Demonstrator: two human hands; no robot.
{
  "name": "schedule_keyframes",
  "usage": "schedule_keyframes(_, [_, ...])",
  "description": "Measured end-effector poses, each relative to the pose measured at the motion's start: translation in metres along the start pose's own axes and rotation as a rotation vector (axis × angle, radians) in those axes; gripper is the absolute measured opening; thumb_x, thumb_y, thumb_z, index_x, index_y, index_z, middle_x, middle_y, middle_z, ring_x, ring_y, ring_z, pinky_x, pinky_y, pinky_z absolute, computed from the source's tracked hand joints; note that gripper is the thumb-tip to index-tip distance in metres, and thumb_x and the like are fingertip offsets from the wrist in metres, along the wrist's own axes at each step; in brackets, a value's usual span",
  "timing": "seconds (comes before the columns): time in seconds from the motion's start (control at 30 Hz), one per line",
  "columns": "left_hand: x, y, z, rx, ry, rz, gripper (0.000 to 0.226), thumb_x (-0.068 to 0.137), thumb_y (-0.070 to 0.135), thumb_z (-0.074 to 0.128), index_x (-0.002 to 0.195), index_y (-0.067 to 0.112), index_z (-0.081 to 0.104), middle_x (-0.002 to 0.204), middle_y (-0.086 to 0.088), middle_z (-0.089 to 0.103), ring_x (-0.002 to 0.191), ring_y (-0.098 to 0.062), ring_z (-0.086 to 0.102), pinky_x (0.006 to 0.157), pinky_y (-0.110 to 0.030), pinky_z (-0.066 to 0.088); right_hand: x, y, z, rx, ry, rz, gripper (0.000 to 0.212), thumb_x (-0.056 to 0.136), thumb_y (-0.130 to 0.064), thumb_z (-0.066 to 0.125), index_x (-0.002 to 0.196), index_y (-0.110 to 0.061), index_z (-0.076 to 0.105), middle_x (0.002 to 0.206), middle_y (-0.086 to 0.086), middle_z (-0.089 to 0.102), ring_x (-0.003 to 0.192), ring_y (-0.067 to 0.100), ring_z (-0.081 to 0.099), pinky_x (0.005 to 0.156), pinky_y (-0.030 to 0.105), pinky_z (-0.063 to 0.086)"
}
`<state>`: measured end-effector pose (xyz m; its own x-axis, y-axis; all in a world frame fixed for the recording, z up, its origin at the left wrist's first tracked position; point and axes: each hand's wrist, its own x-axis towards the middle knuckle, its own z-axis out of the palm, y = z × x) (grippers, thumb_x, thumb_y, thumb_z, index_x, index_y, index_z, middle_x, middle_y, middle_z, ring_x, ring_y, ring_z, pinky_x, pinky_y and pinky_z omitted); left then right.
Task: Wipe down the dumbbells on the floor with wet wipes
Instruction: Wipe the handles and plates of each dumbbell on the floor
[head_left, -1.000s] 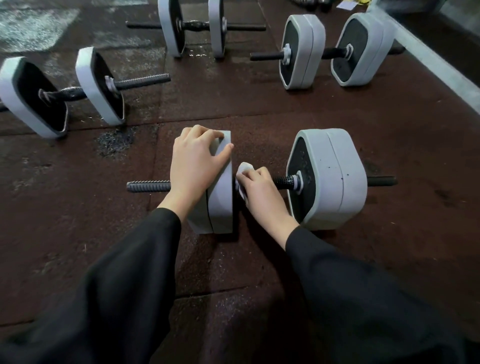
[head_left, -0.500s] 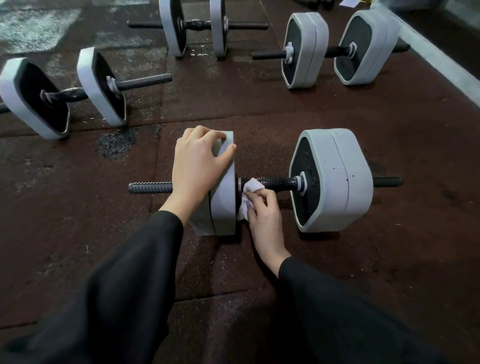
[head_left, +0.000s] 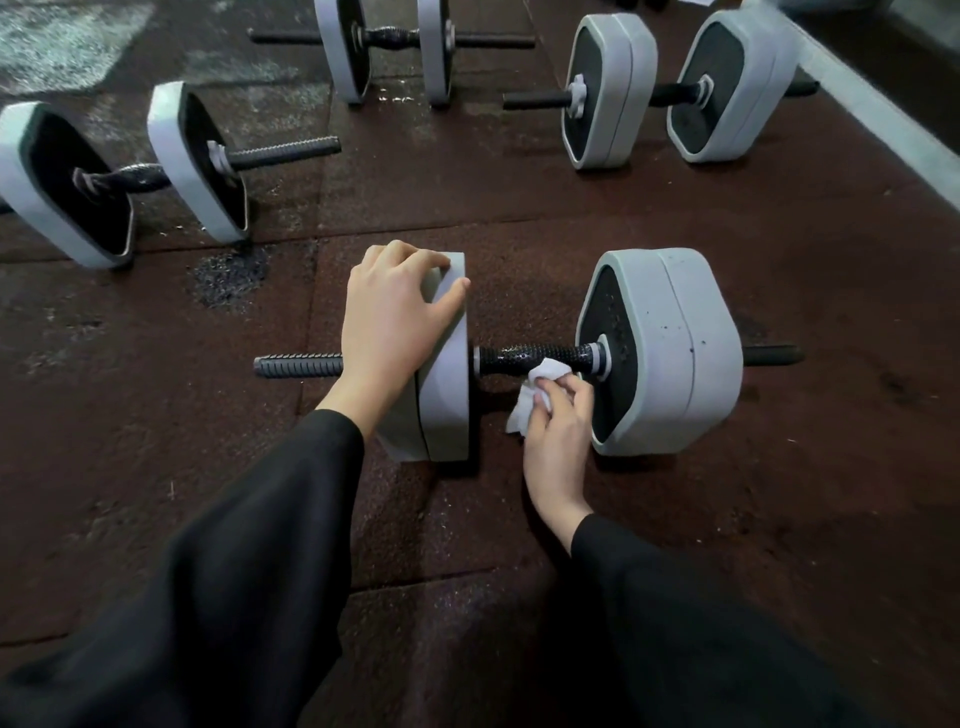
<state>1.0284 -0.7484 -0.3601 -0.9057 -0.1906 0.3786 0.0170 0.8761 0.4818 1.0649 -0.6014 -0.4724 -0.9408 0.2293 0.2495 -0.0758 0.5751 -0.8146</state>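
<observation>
Nearest, black sleeves (head_left: 249, 597) reaching forward over the dark red floor (head_left: 831, 519). Just beyond, right hand (head_left: 558, 436) with fingers pinching a crumpled white wipe (head_left: 540, 387) against the black handle (head_left: 524, 358) of the closest dumbbell (head_left: 670, 353), close to its thick right weight. Left hand (head_left: 389, 327) curled over the top of the thinner left weight (head_left: 447, 374), gripping it. Farther back, three more dumbbells (head_left: 680, 88) lying on the floor.
</observation>
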Motion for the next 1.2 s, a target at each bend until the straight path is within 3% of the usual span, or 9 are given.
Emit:
schedule_keyframes(0.23, [0.0, 0.0, 0.0, -0.003, -0.003, -0.003, 0.031, 0.086, 0.035, 0.059, 0.106, 0.012, 0.067, 0.104, -0.009, 0.062, 0.107, -0.026, 0.05, 0.093, -0.033, 0.034, 0.009, -0.007, -0.008, -0.06, 0.097, 0.017, 0.028, 0.089, 0.012, 0.043, 0.113, 0.012, 0.057, 0.122, 0.023, 0.047, 0.113, 0.022, 0.045, 0.099, -0.004, 0.014])
schedule_keyframes(0.3, [0.0, 0.0, 0.0, -0.005, 0.0, -0.001, 0.031, 0.086, 0.034, 0.06, 0.106, 0.011, 0.067, 0.103, -0.009, 0.062, 0.106, -0.026, 0.05, 0.093, -0.034, 0.035, 0.013, -0.01, -0.009, -0.18, 0.051, -0.007, 0.039, 0.086, 0.017, 0.04, 0.123, 0.011, 0.049, 0.131, 0.023, 0.04, 0.123, 0.031, 0.038, 0.105, 0.007, 0.013])
schedule_keyframes(0.4, [0.0, 0.0, 0.0, -0.003, -0.003, 0.001, 0.031, 0.086, 0.034, 0.06, 0.106, 0.011, 0.067, 0.103, -0.009, 0.062, 0.106, -0.027, 0.05, 0.093, -0.034, 0.035, 0.019, -0.02, -0.007, -0.464, -0.041, -0.032, 0.044, 0.085, 0.015, 0.039, 0.127, 0.006, 0.043, 0.138, 0.02, 0.034, 0.121, 0.032, 0.036, 0.101, 0.03, 0.034])
schedule_keyframes(0.5, [-0.001, 0.0, 0.0, 0.001, -0.004, 0.0, 0.032, 0.086, 0.035, 0.059, 0.106, 0.012, 0.066, 0.104, -0.009, 0.062, 0.107, -0.026, 0.05, 0.092, -0.033, 0.034, 0.035, -0.034, -0.007, -0.717, 0.005, -0.019, 0.038, 0.087, 0.006, 0.035, 0.119, 0.0, 0.055, 0.128, 0.013, 0.048, 0.11, 0.024, 0.049, 0.083, 0.024, 0.047])
schedule_keyframes(0.7, [0.0, 0.0, 0.001, 0.0, 0.002, 0.008, 0.031, 0.085, 0.034, 0.061, 0.105, 0.011, 0.067, 0.103, -0.009, 0.062, 0.105, -0.027, 0.051, 0.091, -0.033, 0.034, 0.074, -0.061, -0.021, -0.82, -0.474, -0.147, 0.031, 0.093, -0.001, 0.037, 0.114, -0.005, 0.059, 0.121, 0.016, 0.053, 0.118, 0.032, 0.042, 0.093, 0.034, 0.038])
schedule_keyframes(0.87, [-0.001, 0.0, 0.0, 0.018, 0.007, -0.001, 0.039, 0.081, 0.045, 0.063, 0.103, 0.013, 0.067, 0.104, -0.008, 0.062, 0.107, -0.027, 0.05, 0.091, -0.035, 0.035, 0.068, -0.071, 0.006, -0.76, -0.675, -0.337, 0.028, 0.094, -0.003, 0.037, 0.108, -0.003, 0.061, 0.116, 0.012, 0.056, 0.115, 0.032, 0.042, 0.095, 0.035, 0.035])
schedule_keyframes(0.93, [-0.002, 0.002, -0.001, 0.067, -0.002, -0.057, 0.051, 0.075, 0.056, 0.063, 0.107, 0.017, 0.065, 0.116, -0.008, 0.056, 0.116, -0.027, 0.045, 0.094, -0.037, 0.033, 0.065, -0.066, 0.005, -0.655, -0.578, -0.346, 0.029, 0.092, 0.0, 0.037, 0.108, -0.005, 0.061, 0.114, 0.012, 0.055, 0.112, 0.032, 0.042, 0.091, 0.034, 0.035])
schedule_keyframes(1.07, [-0.001, 0.007, -0.004, 0.113, -0.146, -0.278, 0.079, 0.07, 0.064, 0.063, 0.135, 0.025, 0.041, 0.146, -0.016, 0.029, 0.134, -0.032, 0.028, 0.105, -0.043, 0.029, 0.07, -0.072, -0.028, -0.297, -0.009, -0.445, 0.041, 0.072, 0.016, 0.039, 0.1, -0.001, 0.065, 0.105, 0.012, 0.063, 0.089, 0.029, 0.05, 0.08, 0.024, 0.032])
schedule_keyframes(1.2, [0.002, 0.012, -0.007, 0.065, -0.309, -0.416, 0.093, 0.073, 0.059, 0.061, 0.147, 0.025, 0.015, 0.143, -0.017, 0.032, 0.128, -0.037, 0.038, 0.101, -0.041, 0.035, 0.089, -0.059, -0.08, -0.323, 0.149, -0.284, 0.019, 0.088, -0.003, 0.049, 0.1, 0.004, 0.062, 0.126, 0.016, 0.051, 0.103, 0.03, 0.043, 0.088, 0.024, 0.028])
